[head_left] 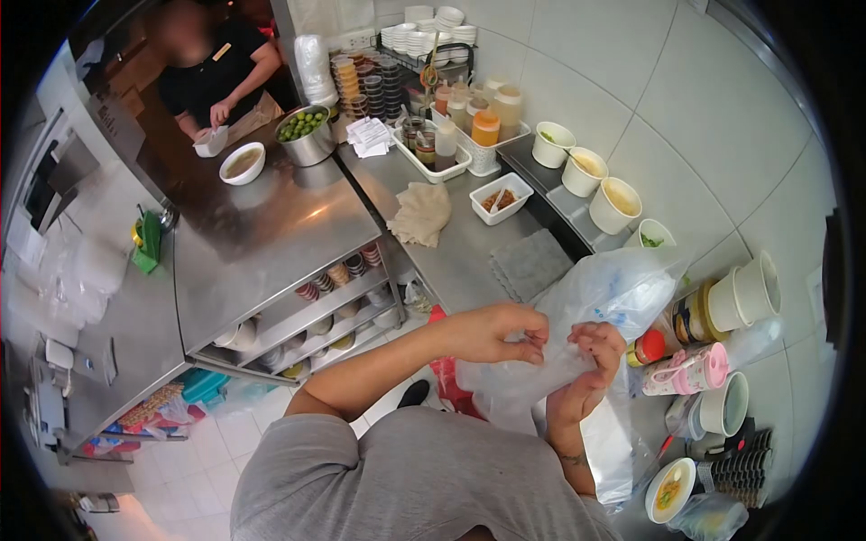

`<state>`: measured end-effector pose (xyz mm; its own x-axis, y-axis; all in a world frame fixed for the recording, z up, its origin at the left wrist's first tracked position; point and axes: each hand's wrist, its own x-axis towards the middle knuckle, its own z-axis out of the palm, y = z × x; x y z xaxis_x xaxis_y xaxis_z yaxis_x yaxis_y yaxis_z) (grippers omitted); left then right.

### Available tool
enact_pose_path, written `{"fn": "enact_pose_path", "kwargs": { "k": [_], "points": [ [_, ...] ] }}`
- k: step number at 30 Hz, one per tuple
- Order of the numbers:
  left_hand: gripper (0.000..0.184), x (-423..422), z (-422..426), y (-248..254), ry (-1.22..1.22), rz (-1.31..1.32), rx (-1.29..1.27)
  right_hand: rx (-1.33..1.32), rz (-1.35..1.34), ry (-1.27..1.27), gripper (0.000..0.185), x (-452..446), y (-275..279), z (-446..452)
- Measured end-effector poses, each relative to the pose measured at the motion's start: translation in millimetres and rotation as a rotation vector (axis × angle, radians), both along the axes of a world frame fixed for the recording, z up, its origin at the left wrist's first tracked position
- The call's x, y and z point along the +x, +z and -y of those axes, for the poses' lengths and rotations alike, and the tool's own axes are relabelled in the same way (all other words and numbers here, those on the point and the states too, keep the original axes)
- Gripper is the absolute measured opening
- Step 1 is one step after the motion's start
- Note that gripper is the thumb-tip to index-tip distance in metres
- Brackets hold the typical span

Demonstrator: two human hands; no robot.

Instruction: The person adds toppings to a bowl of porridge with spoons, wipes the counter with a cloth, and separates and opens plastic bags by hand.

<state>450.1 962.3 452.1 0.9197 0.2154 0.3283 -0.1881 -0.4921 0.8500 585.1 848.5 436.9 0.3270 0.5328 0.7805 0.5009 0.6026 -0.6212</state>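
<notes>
A thin translucent plastic bag (pixel 505 389) hangs in front of my torso, between both hands. My left hand (pixel 507 334) reaches in from the left with thumb and fingers pinched together at the bag's upper edge. Facing it, my right hand (pixel 591 359) has its fingers curled against the other side of the bag. Just beyond the hands, a larger bundle of clear plastic (pixel 622 287) lies on the counter. Its folds blend with the bag, so the border between them is hard to tell. A silvery-white sheet (pixel 606 451) is beside my right forearm.
A red-lidded jar (pixel 646 347), a pink tumbler (pixel 690 371) and a soup bowl (pixel 670 491) stand at right. Sauce bottles (pixel 487 128), paper tubs (pixel 585 171) and cloths line the back counter. Across the steel counter (pixel 271 243), a person in black holds a white container.
</notes>
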Motion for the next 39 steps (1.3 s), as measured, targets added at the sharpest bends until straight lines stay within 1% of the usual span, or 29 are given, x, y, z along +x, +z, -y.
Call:
{"fn": "enact_pose_path", "kwargs": {
  "k": [1, 2, 4, 5, 7, 8, 10, 11, 14, 16, 19, 20, 23, 25, 26, 28, 29, 31, 32, 34, 35, 37, 39],
  "points": [
    [0.019, -3.2, 2.3, 1.0, 0.060, 0.051, 0.066, 0.000, 0.013, -0.054, 0.054, 0.2, 1.0, -0.7],
    [0.018, -5.4, 5.2, 2.0, 0.118, 0.100, 0.131, -0.007, -0.031, -0.032, 0.052, 0.2, 0.4, -0.7],
    [0.015, -5.8, 17.0, 6.9, 0.192, 0.142, 0.088, -0.024, -0.118, 0.006, 0.049, 0.2, -2.4, 1.1],
    [0.013, -5.6, 21.9, 8.0, 0.227, 0.163, 0.064, -0.074, -0.110, 0.018, 0.046, -0.5, -0.9, 2.9],
    [0.012, -9.6, 23.2, 8.0, 0.297, 0.077, 0.257, -0.173, -0.095, 0.038, 0.044, -1.6, 5.2, 8.0],
    [0.011, -11.0, 23.7, 8.2, 0.328, 0.034, 0.355, -0.250, -0.195, 0.083, 0.045, -0.7, 7.0, 12.9],
    [0.011, -11.0, 30.3, 13.0, 0.392, 0.090, 0.176, -0.396, -0.397, 0.176, 0.050, 0.9, 9.3, 21.0],
    [0.011, -11.2, 33.6, 16.5, 0.424, 0.116, 0.086, -0.392, -0.421, 0.186, 0.052, 2.2, 9.3, 22.5],
    [0.015, -12.1, 38.7, 26.0, 0.329, 0.189, 0.023, -0.398, -0.482, 0.238, 0.055, 7.7, 11.6, 27.2],
    [0.013, -13.0, 37.1, 22.1, 0.334, 0.151, 0.037, -0.418, -0.501, 0.313, 0.058, 10.6, 17.7, 30.8],
    [0.009, -10.7, 34.0, 21.2, 0.372, 0.149, 0.089, -0.523, -0.694, 0.597, 0.055, 20.3, 19.4, 37.9],
    [0.007, -8.6, 33.9, 21.1, 0.386, 0.157, 0.109, -0.528, -0.698, 0.555, 0.051, 18.7, 21.3, 38.1],
    [0.008, 11.5, 43.4, 12.6, 0.507, 0.404, 0.409, -0.524, -0.701, 0.413, 0.041, 15.6, 21.4, 36.8],
    [0.009, 16.6, 45.3, 3.9, 0.594, 0.475, 0.465, -0.483, -0.686, 0.293, 0.034, 20.2, 12.4, 34.8],
    [0.010, 17.6, 47.3, 1.4, 0.634, 0.510, 0.491, -0.435, -0.683, 0.324, 0.032, 19.7, 13.0, 34.1],
    [0.010, 13.9, 56.4, 4.7, 0.583, 0.311, 0.388, -0.343, -0.684, 0.375, 0.029, 13.1, 18.9, 29.9],
    [0.010, 11.9, 60.2, 5.4, 0.551, 0.210, 0.336, -0.344, -0.709, 0.409, 0.030, 9.0, 19.7, 30.6],
    [0.010, 12.1, 61.2, -1.9, 0.591, 0.166, 0.334, -0.345, -0.759, 0.472, 0.033, 1.7, 20.2, 34.3],
    [0.010, 12.7, 60.6, -4.3, 0.608, 0.144, 0.335, -0.417, -0.810, 0.497, 0.033, 0.1, 20.4, 37.1],
    [0.009, 16.1, 54.9, -1.2, 0.661, 0.269, 0.272, -0.547, -0.912, 0.548, 0.033, -0.8, 21.1, 41.8],
    [0.009, 17.5, 50.9, 0.7, 0.686, 0.330, 0.241, -0.594, -0.897, 0.626, 0.031, 6.9, 10.6, 46.8],
    [0.011, 14.7, 42.5, 3.3, 0.511, 0.386, -0.325, -0.690, -0.860, 0.782, 0.029, 34.5, -26.3, 61.1],
    [0.011, 2.0, 30.5, 10.8, 0.100, 0.444, -1.120, -0.491, -0.812, 0.771, 0.028, 50.7, -41.9, 71.1]
  ]
}}
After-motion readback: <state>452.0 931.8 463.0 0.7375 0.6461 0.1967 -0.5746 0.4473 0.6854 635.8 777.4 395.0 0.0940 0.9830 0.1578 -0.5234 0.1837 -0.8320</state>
